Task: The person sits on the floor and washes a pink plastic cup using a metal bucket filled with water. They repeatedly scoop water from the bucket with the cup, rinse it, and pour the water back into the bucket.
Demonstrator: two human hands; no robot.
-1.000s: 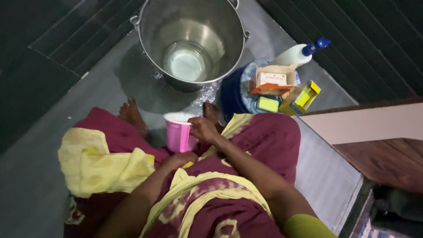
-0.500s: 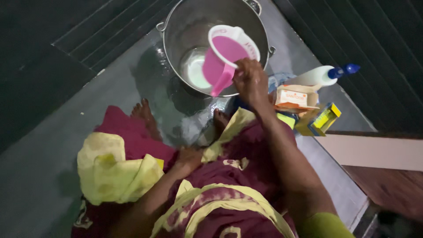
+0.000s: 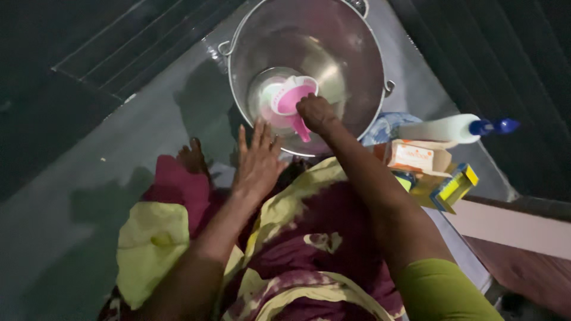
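Off to the right, just beside the steel bucket, a cluster of packages: a white bottle with a blue nozzle cap, lying on its side, cap pointing right; below it an orange-and-white carton, flap open, with a printed label on its face; lower right, a yellow box with a blue edge, tilted on a corner; between carton and box, a small patch of yellow-green, too hidden to name. Behind the carton, part of a round blue tub, mostly covered. Inside the bucket, low near the bottom, a pink mug with a white rim, tipped so the mouth faces up and left, long axis slanting from upper left to lower right, handle running down toward the wrist. Right hand reaching over the near rim, fingers curled tight around the mug's handle. Left hand spread flat, fingers apart and pointing up toward the bucket's near wall, holding nothing, just short of the rim. Under both arms, maroon-and-yellow cloth draped over the knees. Beneath everything, a grey floor, wet and shiny beside the bucket.
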